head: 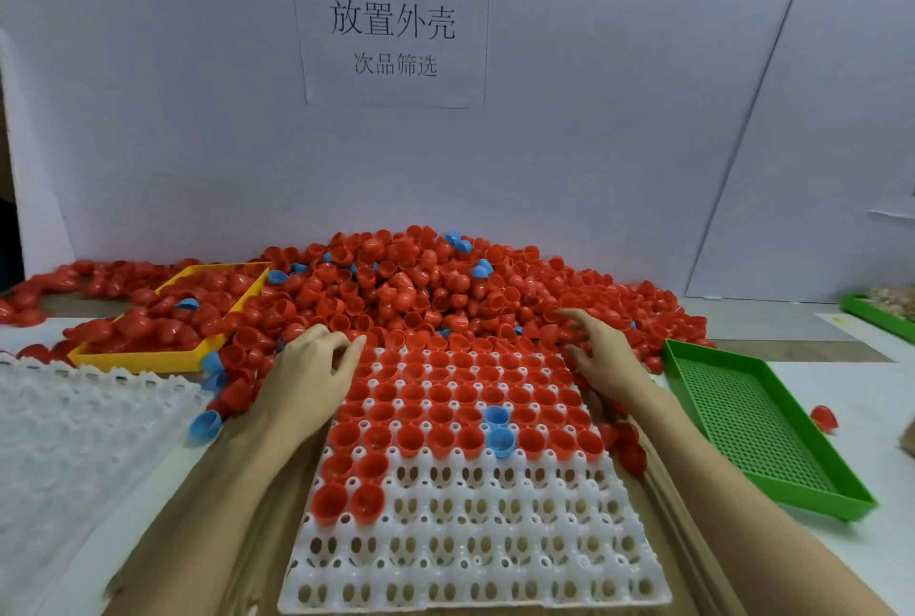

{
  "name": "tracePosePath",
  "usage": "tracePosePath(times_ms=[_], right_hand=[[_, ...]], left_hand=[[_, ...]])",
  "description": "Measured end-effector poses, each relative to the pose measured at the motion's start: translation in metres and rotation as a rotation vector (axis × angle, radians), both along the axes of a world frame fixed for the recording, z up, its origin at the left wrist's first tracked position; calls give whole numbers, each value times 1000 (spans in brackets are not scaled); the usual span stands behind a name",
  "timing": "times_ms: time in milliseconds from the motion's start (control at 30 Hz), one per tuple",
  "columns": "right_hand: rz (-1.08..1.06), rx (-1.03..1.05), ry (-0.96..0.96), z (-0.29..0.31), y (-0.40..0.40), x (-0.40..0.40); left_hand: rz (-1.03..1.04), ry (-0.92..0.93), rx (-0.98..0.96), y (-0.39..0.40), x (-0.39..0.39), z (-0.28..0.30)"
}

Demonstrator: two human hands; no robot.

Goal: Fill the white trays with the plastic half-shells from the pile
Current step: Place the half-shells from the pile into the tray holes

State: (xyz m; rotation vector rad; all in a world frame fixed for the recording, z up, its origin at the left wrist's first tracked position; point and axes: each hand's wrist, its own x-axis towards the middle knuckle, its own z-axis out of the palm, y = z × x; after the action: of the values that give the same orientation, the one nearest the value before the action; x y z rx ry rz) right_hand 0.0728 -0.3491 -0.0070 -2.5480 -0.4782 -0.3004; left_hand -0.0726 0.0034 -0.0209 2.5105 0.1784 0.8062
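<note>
A white tray (475, 561) lies in front of me, its far rows filled with red half-shells and two blue ones (499, 427); the near rows are bare. A big pile of red and a few blue half-shells (411, 284) rises behind it against the wall. My left hand (309, 373) rests at the tray's far-left corner with fingers curled over shells at the pile's edge; what they hold is hidden. At the far-right corner, my right hand (601, 353) reaches into the pile, fingers spread and lightly bent.
A yellow tray (148, 358) with red shells sits at the left. A stack of white trays (74, 432) lies in front of it. A green perforated tray (757, 422) stands at the right, a stray red shell (824, 417) beyond it. A paper sign hangs on the wall.
</note>
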Motion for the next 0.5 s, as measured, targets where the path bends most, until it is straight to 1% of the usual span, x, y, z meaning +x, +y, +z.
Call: tracePosePath(times_ms=[100,267,333,400,433,500], right_hand=[[66,-146,-5,1,0,1],[13,-160,-53,5,-1,8],[-38,-59,-111,9,-2,6],[-45,124,-162,15,0,-1],[-18,211,-162,19,3,-6],[69,320,-112,27,13,-19]], left_hand=[[-7,23,20,-2,0,-1],[-17,9,24,-3,1,0],[-18,-8,22,-2,0,1],[-25,-46,27,-5,-1,3],[-42,-74,27,-8,-2,4],[-121,-140,1,-17,-4,10]])
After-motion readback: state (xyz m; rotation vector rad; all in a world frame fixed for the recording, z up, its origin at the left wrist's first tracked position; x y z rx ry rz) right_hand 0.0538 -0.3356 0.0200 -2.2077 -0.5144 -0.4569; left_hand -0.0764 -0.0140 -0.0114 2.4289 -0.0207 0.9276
